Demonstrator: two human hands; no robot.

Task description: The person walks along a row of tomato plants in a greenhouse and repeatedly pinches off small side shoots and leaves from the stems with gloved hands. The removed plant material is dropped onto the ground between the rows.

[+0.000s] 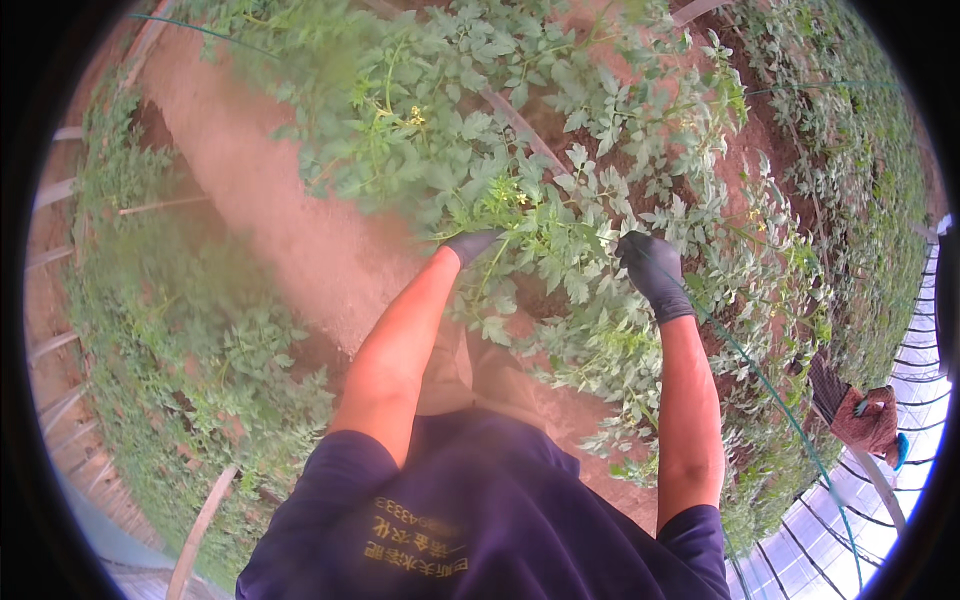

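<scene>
My left hand (pixel 471 247), in a dark glove, reaches into the leafy top of a tomato plant (pixel 517 214) with small yellow flowers. Leaves cover its fingers, so its grip is hidden. To the right, my right hand (pixel 654 274), gloved alike, is closed into a fist beside the same foliage. A green twine (pixel 772 390) runs up from the lower right to this fist, which grips it. Between the two hands are stems and leaves.
A bare soil path (pixel 247 202) runs along the left, with another row of tomato plants (pixel 225 352) beyond it. A wooden stake (pixel 199 532) slants at lower left. Another person (pixel 862 420) is among the plants at right, near the greenhouse's ribbed film wall (pixel 799 529).
</scene>
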